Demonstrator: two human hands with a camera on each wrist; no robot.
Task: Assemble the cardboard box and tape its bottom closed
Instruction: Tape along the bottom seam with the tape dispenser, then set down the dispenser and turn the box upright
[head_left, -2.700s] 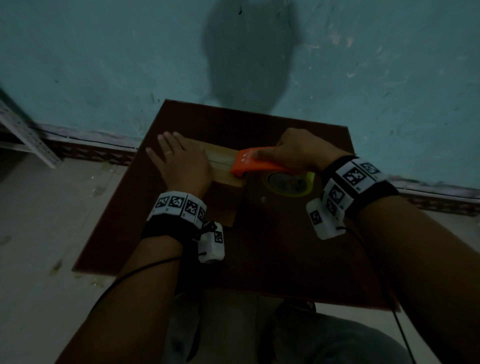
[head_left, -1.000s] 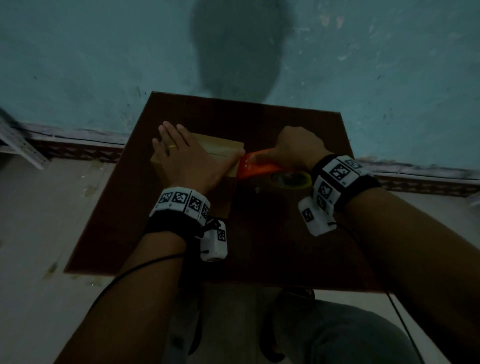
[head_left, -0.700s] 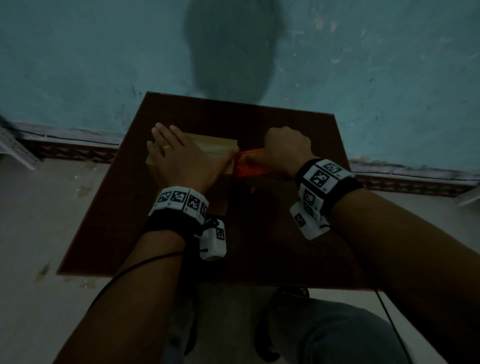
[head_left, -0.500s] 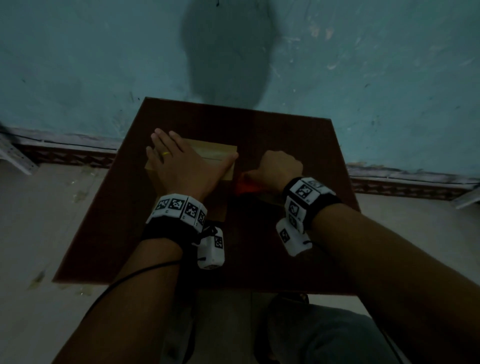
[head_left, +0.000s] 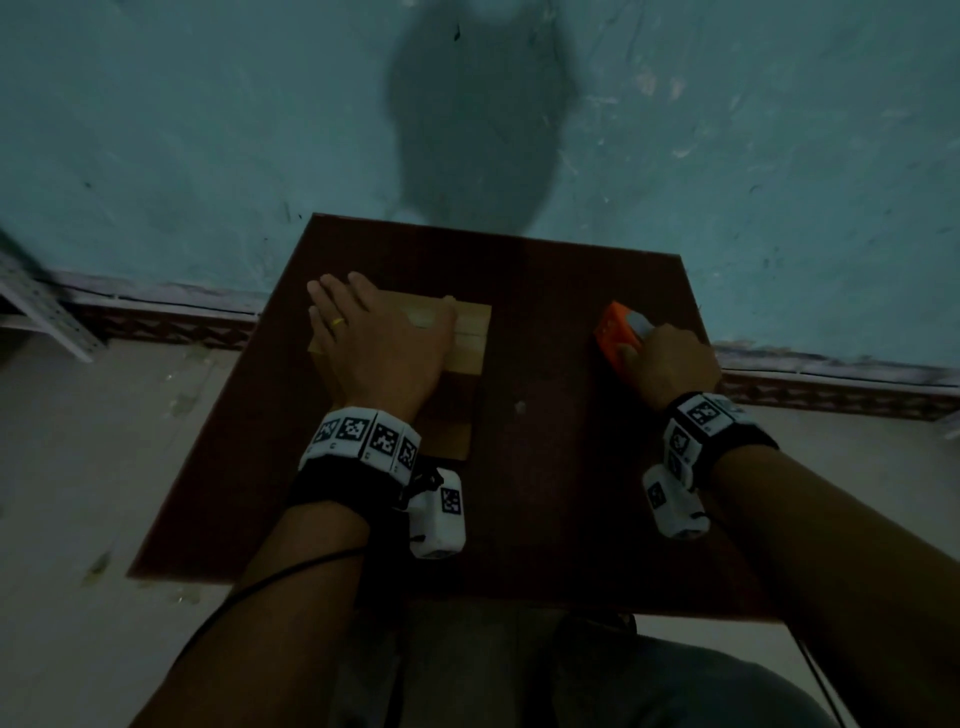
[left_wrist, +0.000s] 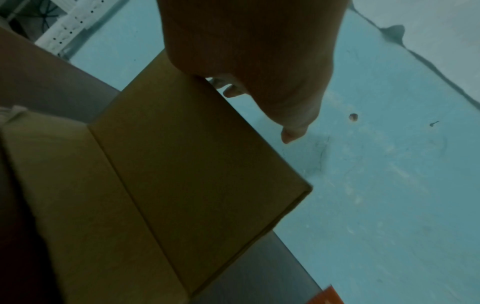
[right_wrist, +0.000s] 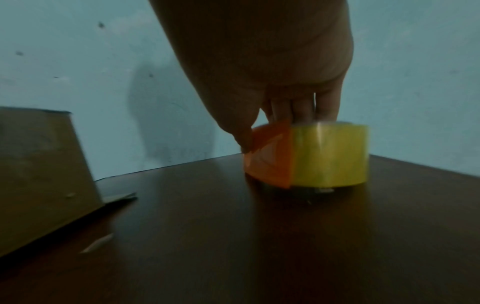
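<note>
A small brown cardboard box stands on the dark table, its closed flaps up with a tape strip along the seam. My left hand lies flat on top of the box, fingers straight over its far left edge. At the table's right side my right hand grips the orange tape dispenser. In the right wrist view the dispenser with its yellowish tape roll sits on the table, fingers curled over its top; the box is at the left.
The table stands against a teal wall. A white metal rack leans at the far left on the floor. A small pale scrap lies on the table near the box. My knees show below the table's near edge.
My right hand has carried the tape dispenser from the box's right edge to the table's right side. The left hand has stayed flat on the box.
</note>
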